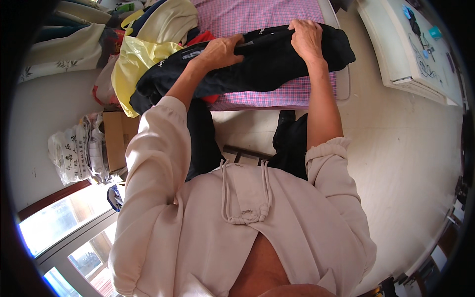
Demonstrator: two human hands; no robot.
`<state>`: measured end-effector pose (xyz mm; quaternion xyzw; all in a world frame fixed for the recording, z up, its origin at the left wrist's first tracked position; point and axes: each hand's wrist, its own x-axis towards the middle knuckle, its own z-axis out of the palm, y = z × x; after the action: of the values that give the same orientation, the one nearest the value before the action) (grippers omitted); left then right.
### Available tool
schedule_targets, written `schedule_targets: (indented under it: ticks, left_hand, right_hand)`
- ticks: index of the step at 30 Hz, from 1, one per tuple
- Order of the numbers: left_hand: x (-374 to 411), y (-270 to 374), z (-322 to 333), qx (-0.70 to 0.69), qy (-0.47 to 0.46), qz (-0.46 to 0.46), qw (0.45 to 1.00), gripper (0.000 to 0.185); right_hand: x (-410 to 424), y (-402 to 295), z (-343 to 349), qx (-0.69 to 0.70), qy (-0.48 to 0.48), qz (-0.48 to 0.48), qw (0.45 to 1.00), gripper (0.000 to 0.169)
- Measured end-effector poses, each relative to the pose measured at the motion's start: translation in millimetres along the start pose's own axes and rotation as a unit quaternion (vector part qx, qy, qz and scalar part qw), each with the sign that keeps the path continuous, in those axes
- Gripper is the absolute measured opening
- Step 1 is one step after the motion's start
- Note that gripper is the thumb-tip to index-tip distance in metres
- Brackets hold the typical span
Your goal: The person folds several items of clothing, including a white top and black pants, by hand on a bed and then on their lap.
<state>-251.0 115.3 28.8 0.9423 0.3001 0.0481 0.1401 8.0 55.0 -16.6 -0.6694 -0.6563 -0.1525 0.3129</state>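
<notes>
A black garment point(259, 70) with small white lettering lies lengthwise across the near part of a padded surface in front of me. My right hand point(306, 39) grips its far edge towards the right end, fingers curled over the cloth. On the left part of the garment rests my left hand point(221, 53), its thumb spread from the fingers. A grey strip, perhaps a pocket zip, shows beside that hand. The garment's left end droops over a yellow plastic bag point(128, 70). Pink-and-blue checked cloth point(256, 15) covers the surface underneath.
Cream and dark clothes point(167, 22) are heaped at the back left. Below them stand a cardboard box point(118, 137) and plastic-wrapped packages point(78, 148). A white cabinet point(412, 67) with cables on top stands right. Dark bars point(246, 153) show between my legs.
</notes>
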Motion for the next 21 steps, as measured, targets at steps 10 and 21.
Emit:
schedule_targets:
  ticks: [10,21]
  left_hand:
    - [58,29,17,-0.007,-0.132,-0.053,0.99,0.052]
    - [79,-4,18,-0.314,-0.161,-0.295,0.888,0.067]
  right_hand:
    - [-7,18,-26,0.018,0.003,-0.023,1.0,0.017]
    - [-25,43,-26,-0.148,-0.032,0.196,0.969,0.046]
